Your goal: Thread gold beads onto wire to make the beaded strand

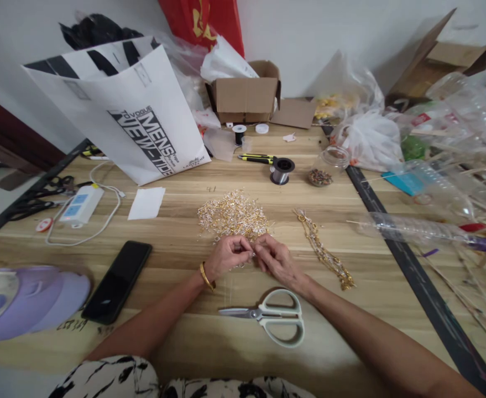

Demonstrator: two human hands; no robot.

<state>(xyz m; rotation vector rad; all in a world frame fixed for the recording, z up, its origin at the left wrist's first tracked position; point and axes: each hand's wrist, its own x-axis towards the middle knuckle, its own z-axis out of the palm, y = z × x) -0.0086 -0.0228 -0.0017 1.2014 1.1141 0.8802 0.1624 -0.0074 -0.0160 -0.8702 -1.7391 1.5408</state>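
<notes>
At the near edge of a pile of small gold and clear beads [234, 214], my two hands meet with fingertips pinched together. My left hand [231, 254], with a gold bangle [207, 276] at its wrist, is closed on something too small to name. Facing it, my right hand [273, 257] is also closed, its thumb and forefinger at the same spot; what they pinch is hidden. Scissors with pale handles [282, 318] lie just below my hands, blades pointing left. To the right rests a bundle of gold and clear beaded strands [325, 251].
A black phone [118, 282] and a white power strip [81, 205] lie at left. Behind the beads are a wire spool [282, 170], a cutter knife [256, 158] and a jar of beads [321, 176]. A white paper bag [122, 116] stands back left; plastic bottles [442, 190] crowd the right.
</notes>
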